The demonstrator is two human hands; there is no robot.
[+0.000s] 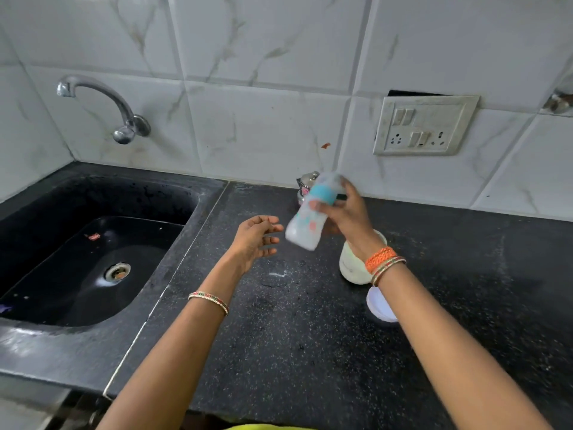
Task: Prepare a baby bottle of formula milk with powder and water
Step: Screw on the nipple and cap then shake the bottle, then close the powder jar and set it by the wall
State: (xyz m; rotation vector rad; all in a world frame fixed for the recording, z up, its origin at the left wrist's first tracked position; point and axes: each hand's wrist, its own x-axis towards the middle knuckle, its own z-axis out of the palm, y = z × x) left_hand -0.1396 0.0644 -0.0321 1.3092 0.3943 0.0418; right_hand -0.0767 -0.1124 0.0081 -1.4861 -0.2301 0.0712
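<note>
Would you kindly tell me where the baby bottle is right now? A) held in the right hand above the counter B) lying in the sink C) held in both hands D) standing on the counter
A: the right hand grips the blurred baby bottle in the air, tilted; the left hand is open beside it.

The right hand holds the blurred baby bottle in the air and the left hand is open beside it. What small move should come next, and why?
Probably hold the milky baby bottle with the blue ring upright and check the mix: it is tilted, motion-blurred, gripped only by the right hand, while the left hand is empty.
</note>
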